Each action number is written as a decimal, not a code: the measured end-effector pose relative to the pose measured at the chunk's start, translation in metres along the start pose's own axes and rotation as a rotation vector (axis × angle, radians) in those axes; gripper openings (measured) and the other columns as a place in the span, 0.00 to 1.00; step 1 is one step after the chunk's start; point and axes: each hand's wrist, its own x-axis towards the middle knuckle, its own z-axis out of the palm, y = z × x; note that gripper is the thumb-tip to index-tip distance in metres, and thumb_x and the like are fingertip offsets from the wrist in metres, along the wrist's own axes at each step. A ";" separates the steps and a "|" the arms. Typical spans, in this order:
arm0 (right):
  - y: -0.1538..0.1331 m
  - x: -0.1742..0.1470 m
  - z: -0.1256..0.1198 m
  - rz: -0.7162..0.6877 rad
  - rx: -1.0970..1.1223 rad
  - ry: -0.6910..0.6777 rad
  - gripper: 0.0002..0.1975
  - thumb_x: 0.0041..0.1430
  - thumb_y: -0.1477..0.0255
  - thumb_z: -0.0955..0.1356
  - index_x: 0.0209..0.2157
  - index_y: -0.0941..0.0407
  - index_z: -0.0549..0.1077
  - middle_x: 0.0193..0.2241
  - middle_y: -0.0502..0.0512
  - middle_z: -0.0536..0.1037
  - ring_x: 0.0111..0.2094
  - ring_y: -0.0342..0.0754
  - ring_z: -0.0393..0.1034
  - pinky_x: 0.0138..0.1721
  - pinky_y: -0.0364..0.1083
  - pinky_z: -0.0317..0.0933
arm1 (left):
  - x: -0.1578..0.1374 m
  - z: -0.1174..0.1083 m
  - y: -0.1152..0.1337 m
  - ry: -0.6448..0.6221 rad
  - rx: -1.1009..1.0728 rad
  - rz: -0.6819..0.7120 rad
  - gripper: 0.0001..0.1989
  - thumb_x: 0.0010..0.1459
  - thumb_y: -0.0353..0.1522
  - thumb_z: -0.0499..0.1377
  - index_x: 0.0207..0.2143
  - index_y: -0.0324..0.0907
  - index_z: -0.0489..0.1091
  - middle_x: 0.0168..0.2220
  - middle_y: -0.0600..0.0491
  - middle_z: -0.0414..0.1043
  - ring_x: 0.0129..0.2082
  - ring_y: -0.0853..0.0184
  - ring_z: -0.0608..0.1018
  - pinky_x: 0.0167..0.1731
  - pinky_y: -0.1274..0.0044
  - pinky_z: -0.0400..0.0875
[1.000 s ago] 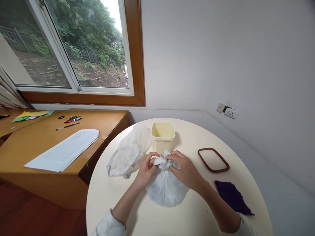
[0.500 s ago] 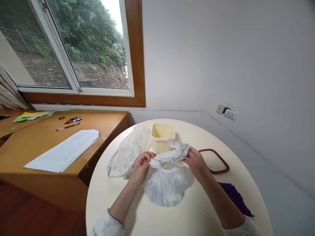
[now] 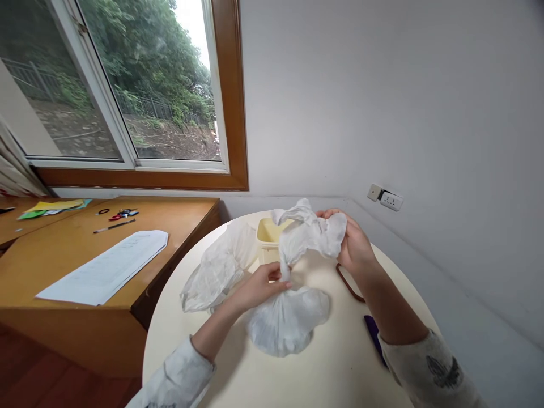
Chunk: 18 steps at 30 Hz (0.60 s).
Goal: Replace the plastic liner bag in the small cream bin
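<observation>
A white plastic bag (image 3: 289, 323) with a bulging lower part rests on the round table, its top gathered and twisted into a neck. My left hand (image 3: 266, 286) pinches that neck just above the bulge. Farther up, my right hand (image 3: 355, 241) grips the loose top of the same bag, which spreads out in crumpled folds. Behind those folds stands a pale yellow square tub (image 3: 266, 235), open at the top and partly hidden. Another crumpled white plastic bag (image 3: 216, 269) lies left of the tub, close to my left forearm.
On the round table (image 3: 335, 374), a brown-red square ring (image 3: 351, 284) and a dark purple cloth (image 3: 374, 334) lie by my right forearm. A wooden desk (image 3: 187, 215) at left holds white papers (image 3: 110, 266), a pen (image 3: 114, 226) and small items. A wall socket (image 3: 391, 200) is at right.
My right hand has lifted the bag's loose top upward and to the right, spreading it. My left hand has shifted right onto the twisted neck. The bag's bulge stays on the table.
</observation>
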 end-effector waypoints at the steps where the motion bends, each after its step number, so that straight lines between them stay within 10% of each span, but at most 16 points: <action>1: -0.004 0.004 0.000 -0.018 0.006 0.009 0.03 0.49 0.70 0.65 0.26 0.54 0.68 0.36 0.51 0.72 0.36 0.46 0.68 0.34 0.44 0.61 | 0.001 0.000 0.005 -0.024 0.046 -0.014 0.11 0.51 0.39 0.59 0.29 0.38 0.67 0.29 0.54 0.66 0.31 0.67 0.70 0.34 0.76 0.64; 6: -0.015 0.020 -0.016 -0.064 -0.165 0.127 0.08 0.47 0.73 0.64 0.32 0.53 0.70 0.34 0.50 0.72 0.33 0.44 0.67 0.32 0.43 0.60 | 0.001 -0.006 0.026 0.034 0.140 0.026 0.11 0.52 0.37 0.57 0.24 0.38 0.62 0.23 0.59 0.58 0.24 0.73 0.63 0.25 0.80 0.57; 11: -0.012 0.006 -0.018 -0.544 -0.461 0.511 0.10 0.48 0.76 0.62 0.35 0.53 0.68 0.38 0.51 0.70 0.43 0.46 0.63 0.42 0.46 0.57 | 0.003 -0.006 0.039 0.119 0.119 0.065 0.10 0.52 0.37 0.57 0.30 0.39 0.63 0.25 0.58 0.59 0.24 0.72 0.64 0.25 0.80 0.57; 13: -0.008 -0.009 -0.010 -0.621 -0.594 0.408 0.05 0.51 0.74 0.62 0.31 0.54 0.67 0.31 0.51 0.70 0.36 0.45 0.65 0.39 0.46 0.57 | 0.005 -0.004 0.042 0.168 0.098 0.059 0.11 0.52 0.38 0.57 0.29 0.39 0.63 0.25 0.58 0.60 0.25 0.72 0.65 0.25 0.80 0.58; 18: 0.013 -0.035 0.014 -0.187 -0.911 -0.256 0.06 0.54 0.68 0.63 0.31 0.54 0.70 0.30 0.50 0.73 0.32 0.44 0.66 0.34 0.45 0.58 | 0.010 0.001 0.044 0.188 0.101 0.155 0.07 0.52 0.35 0.56 0.31 0.39 0.63 0.27 0.56 0.63 0.29 0.70 0.66 0.29 0.79 0.60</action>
